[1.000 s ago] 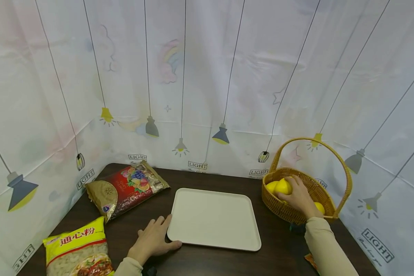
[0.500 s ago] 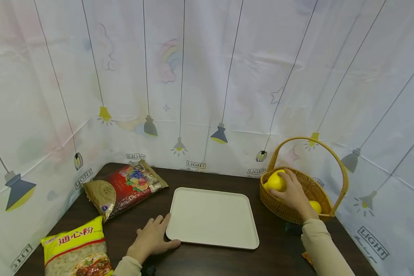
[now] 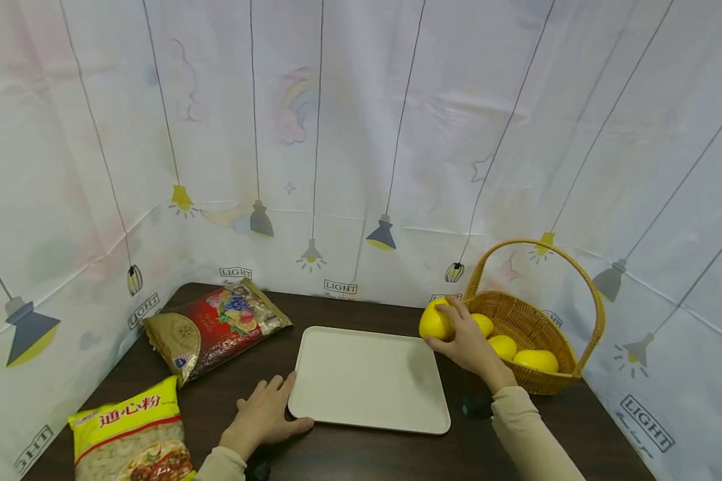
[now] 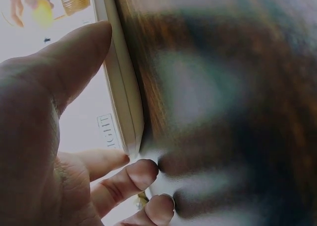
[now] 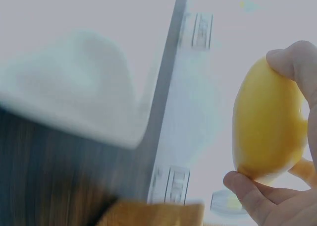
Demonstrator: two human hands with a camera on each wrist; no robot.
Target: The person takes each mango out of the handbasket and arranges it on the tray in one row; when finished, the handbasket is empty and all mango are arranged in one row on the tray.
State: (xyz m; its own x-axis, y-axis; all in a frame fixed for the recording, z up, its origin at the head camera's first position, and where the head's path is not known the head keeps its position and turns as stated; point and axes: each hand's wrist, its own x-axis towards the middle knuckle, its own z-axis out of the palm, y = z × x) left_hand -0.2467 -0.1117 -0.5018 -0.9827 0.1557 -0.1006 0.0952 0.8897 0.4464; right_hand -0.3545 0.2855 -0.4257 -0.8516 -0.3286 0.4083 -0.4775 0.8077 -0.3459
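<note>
My right hand grips a yellow lemon between thumb and fingers, above the tray's far right corner. In the right wrist view the lemon is smooth and oval, held near its ends. Several more lemons lie in the wicker basket, right of that hand. My left hand is spread by the cream tray, its thumb and index finger touching the left rim. The left wrist view has the thumb across the tray's edge, other fingertips down on the table.
A red and gold packet lies at the back left of the dark table. Nearer stands a yellow-topped pasta bag. The basket's tall handle arches above it. A printed curtain closes off the back and sides.
My right hand has lifted a lemon out of the basket and carried it left to the tray's far right corner. My left hand has stayed at the tray's left edge.
</note>
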